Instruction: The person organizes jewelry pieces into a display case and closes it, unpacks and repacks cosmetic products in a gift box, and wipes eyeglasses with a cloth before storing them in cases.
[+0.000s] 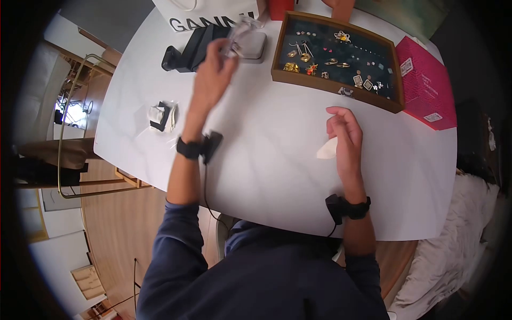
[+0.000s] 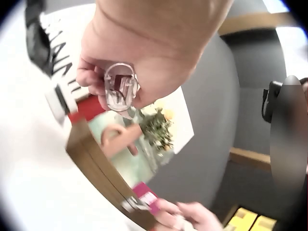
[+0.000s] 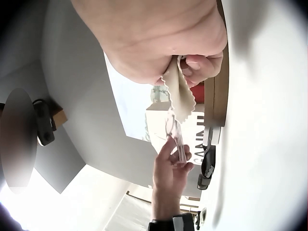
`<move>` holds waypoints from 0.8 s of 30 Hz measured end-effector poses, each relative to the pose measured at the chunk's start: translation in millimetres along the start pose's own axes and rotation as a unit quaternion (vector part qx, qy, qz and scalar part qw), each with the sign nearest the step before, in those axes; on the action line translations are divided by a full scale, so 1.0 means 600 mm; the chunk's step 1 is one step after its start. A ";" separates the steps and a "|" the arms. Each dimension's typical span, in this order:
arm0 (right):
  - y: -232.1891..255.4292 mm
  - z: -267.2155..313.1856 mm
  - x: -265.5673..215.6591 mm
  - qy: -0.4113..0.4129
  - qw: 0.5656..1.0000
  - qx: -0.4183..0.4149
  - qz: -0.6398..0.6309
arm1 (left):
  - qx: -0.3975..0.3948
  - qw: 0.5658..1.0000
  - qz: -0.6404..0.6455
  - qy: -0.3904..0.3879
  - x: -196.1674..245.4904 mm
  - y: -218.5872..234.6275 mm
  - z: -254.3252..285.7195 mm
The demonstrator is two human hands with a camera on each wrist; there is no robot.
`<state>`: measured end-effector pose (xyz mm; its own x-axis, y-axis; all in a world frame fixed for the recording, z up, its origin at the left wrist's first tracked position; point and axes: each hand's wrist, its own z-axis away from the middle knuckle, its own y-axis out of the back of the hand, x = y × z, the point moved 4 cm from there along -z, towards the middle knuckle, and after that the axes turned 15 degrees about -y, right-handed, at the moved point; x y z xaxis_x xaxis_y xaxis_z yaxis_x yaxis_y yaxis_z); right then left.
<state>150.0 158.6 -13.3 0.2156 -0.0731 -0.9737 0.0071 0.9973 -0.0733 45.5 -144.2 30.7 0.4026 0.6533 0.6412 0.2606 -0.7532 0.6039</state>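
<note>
My left hand (image 1: 213, 80) is raised over the back left of the table, gripping a clear plastic container (image 2: 121, 89) with a rounded oval end. The container blurs in the head view, and its exact kind I cannot tell. Between the thumb and fingers of my right hand (image 1: 348, 138) is a cream cloth (image 3: 180, 94) with zigzag-cut edges, pinched so that it hangs down. That hand is in front of the wooden jewelry case (image 1: 341, 92), which displays earrings, rings and brooches on dark lining.
Behind the left hand stand a white paper bag (image 1: 213, 13) with black lettering, a grey rounded box (image 1: 255, 48) and a black case (image 1: 200, 50). A pink box (image 1: 429, 88) leans against the jewelry case. Small folded cloths (image 1: 162, 116) lie at the left.
</note>
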 end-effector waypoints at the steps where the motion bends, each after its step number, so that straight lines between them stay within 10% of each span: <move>1: 0.004 -0.001 0.000 0.000 1.000 0.004 -0.005 | -0.022 0.995 -0.095 0.023 -0.018 0.019 -0.025; 8: 0.004 0.000 -0.003 -0.009 1.000 0.009 -0.011 | -0.003 0.962 -0.226 -0.155 -0.143 -0.034 -0.069; 13: 0.002 0.000 -0.001 -0.014 1.000 0.005 -0.020 | 0.000 0.966 -0.251 -0.064 -0.113 -0.038 -0.057; 18: 0.000 0.000 0.002 -0.023 0.999 0.008 -0.023 | 0.056 0.915 -0.323 -0.236 -0.125 -0.037 -0.049; 22: 0.001 -0.001 0.004 -0.021 0.999 0.002 -0.028 | 0.148 0.916 -0.292 -0.230 -0.150 0.018 -0.054; 24: 0.002 0.000 0.006 -0.020 1.000 -0.001 -0.023 | 0.069 0.937 -0.335 -0.079 -0.180 0.037 -0.053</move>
<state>150.5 159.8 -17.0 0.2542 -0.1178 -0.9599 0.0156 0.9929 -0.1178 -20.2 -228.8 -9.9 0.2307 0.9714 0.0566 0.6070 -0.1891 0.7719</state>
